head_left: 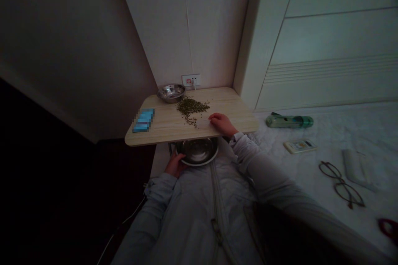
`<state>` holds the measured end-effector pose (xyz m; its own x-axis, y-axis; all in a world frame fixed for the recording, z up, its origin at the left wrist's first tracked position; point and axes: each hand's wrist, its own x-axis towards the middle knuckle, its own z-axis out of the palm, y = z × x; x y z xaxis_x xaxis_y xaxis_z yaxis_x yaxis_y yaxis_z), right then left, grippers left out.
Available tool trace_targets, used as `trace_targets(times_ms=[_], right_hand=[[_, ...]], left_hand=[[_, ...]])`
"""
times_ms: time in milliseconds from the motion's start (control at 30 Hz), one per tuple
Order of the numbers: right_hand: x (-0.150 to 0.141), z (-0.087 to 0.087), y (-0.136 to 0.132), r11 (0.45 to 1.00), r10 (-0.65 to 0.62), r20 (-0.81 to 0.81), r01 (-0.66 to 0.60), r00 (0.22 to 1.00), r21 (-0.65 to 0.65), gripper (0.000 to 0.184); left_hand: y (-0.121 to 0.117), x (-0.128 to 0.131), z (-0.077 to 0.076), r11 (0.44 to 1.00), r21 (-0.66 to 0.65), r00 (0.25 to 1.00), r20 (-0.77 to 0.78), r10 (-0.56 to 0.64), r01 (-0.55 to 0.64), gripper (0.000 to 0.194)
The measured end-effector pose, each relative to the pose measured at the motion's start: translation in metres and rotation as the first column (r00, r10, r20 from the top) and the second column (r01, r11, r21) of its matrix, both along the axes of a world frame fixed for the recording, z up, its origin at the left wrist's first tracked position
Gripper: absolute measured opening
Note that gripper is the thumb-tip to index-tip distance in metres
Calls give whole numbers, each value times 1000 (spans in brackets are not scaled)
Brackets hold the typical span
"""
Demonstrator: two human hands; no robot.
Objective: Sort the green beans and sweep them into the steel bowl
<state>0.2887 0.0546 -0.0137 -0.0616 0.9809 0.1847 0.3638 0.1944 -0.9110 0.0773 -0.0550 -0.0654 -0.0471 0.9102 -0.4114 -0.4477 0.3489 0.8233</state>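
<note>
My left hand (pixel 175 165) is closed on the left rim of a steel bowl (pixel 214 157), held in my lap under the table's front edge. On the wooden tabletop (pixel 161 126) lies a spread of small green beans or seeds (pixel 191 106), with a thin trail running toward me. My right hand (pixel 221 124) rests just right of that trail, fingers pressed together. They grip a pale, thin, see-through piece (pixel 203 123), perhaps a plastic card, lying close to the wood. A second steel bowl (pixel 171 93) stands at the table's back left corner.
A phone with a lit blue screen (pixel 144 120) lies at the table's left. A wall socket (pixel 190 80) with a plug is behind the table. The bed on the right bears a green bottle (pixel 289 121), another phone (pixel 300 146), glasses (pixel 341 184) and a pale case (pixel 359 168).
</note>
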Motion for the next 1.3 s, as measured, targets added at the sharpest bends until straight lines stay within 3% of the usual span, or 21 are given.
trace_targets(times_ms=[167, 700, 900, 1000, 1067, 1167, 1300], right_hand=[[-1, 2, -2, 986, -163, -85, 166, 983, 18, 19], [-1, -1, 1, 987, -157, -51, 158, 986, 27, 20], [14, -8, -10, 984, -149, -63, 155, 987, 90, 27], [29, -13, -28, 962, -208, 44, 196, 977, 189, 28], [39, -17, -42, 913, -292, 122, 238, 949, 331, 27], [49, -23, -58, 860, -324, 275, 161, 905, 484, 28], [48, -28, -65, 866, -287, 470, 17, 835, 500, 27]], left_hand=[[-1, 1, 3, 1000, 1, 1000, -22, 8, -8, 53], [-1, 1, 2, 1000, -17, 1000, -1, 22, -22, 48], [0, 0, -2, 999, -11, 999, 24, 31, -31, 47], [1, -1, -3, 999, -23, 999, 35, 30, -29, 45], [0, -1, -2, 999, -32, 999, 40, 27, -25, 43], [-1, 0, 1, 999, -49, 999, 23, 22, -21, 42], [-4, 2, 4, 999, -30, 1000, 4, 23, -23, 45]])
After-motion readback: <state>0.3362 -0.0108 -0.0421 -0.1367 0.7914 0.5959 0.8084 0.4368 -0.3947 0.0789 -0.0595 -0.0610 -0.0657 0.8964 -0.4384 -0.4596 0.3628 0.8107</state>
